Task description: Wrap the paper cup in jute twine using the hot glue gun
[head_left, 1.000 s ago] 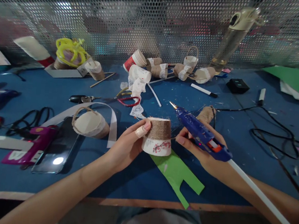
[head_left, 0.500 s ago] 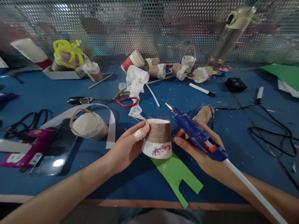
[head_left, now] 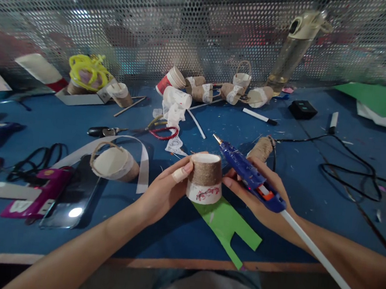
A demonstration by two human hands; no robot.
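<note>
My left hand (head_left: 164, 189) grips an upside-down paper cup (head_left: 205, 178) wound with brown twine, its white rim with a red print facing down. A plaster wraps one fingertip. My right hand (head_left: 258, 199) holds a blue glue gun (head_left: 248, 173) with a white glue stick trailing back from it; its metal nozzle points up and left, just past the cup. The right fingertips touch the cup's right side. A twine spool (head_left: 262, 148) lies right behind the gun. A green paper cut-out (head_left: 228, 224) lies on the blue table under the cup.
A twine-handled cup basket (head_left: 113, 163), a white paper strip, a phone (head_left: 70, 196) and a purple glue gun (head_left: 38, 190) lie at left. Scissors (head_left: 156, 129), several wrapped cups, a water bottle (head_left: 294, 49), black cables (head_left: 352, 172) and a perforated metal screen stand beyond.
The cup and the glue gun have stayed almost in place; the cup has turned slightly and the gun's nozzle has shifted a little left. Both hands keep their hold.
</note>
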